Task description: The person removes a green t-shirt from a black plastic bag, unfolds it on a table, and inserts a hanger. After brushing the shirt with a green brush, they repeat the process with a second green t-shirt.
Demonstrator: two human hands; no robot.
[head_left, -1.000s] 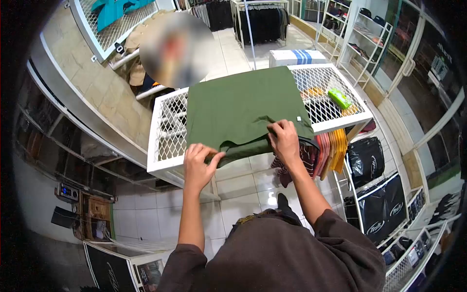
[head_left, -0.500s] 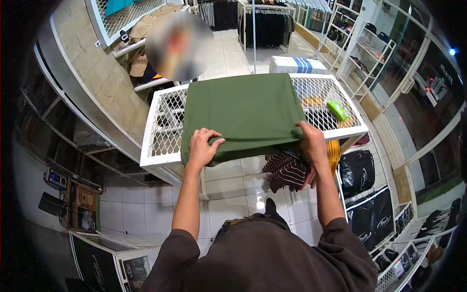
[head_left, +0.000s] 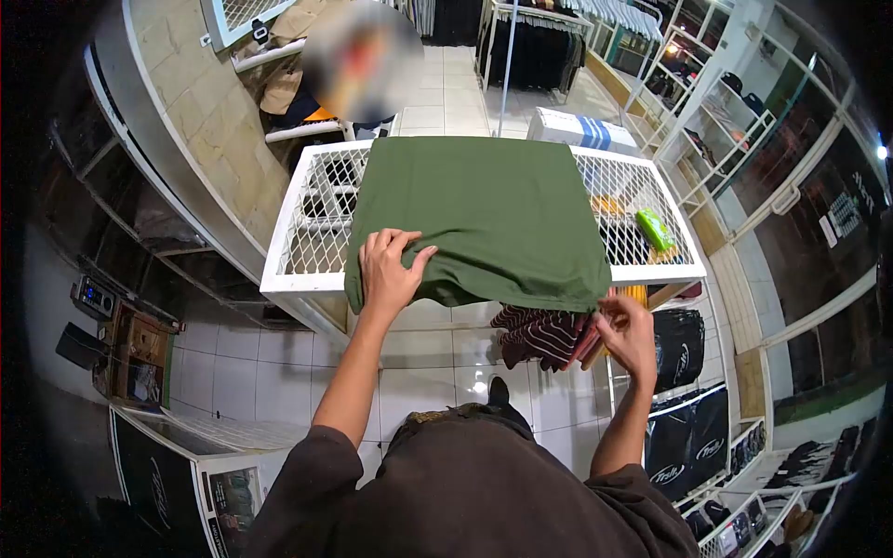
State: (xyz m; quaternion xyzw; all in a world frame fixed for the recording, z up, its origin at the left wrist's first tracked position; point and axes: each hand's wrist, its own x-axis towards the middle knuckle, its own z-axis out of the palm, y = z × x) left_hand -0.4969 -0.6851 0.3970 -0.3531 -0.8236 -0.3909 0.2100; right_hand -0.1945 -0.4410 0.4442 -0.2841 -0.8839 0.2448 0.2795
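Observation:
A green cloth (head_left: pixel 484 205) lies spread over a white mesh-topped table, its near edge hanging loosely over the front. My left hand (head_left: pixel 389 270) rests on the cloth's near left part, thumb apart from the bent fingers; small creases run from it. At the near right corner, my right hand (head_left: pixel 626 337) pinches the hem between thumb and fingers, just off the table's front edge. Whether the cloth is a garment cannot be made out.
The white table (head_left: pixel 290 281) has a green packet (head_left: pixel 655 230) on its right side. Striped maroon clothes (head_left: pixel 539 335) hang beneath. A white box (head_left: pixel 581 128) stands behind, black bags (head_left: pixel 686 437) at right, and a blurred person (head_left: pixel 361 60) at far left.
My right hand has moved down and outward from the table's front edge to the cloth's corner, drawing that side straighter. My left hand remains on the cloth. The view has shifted slightly.

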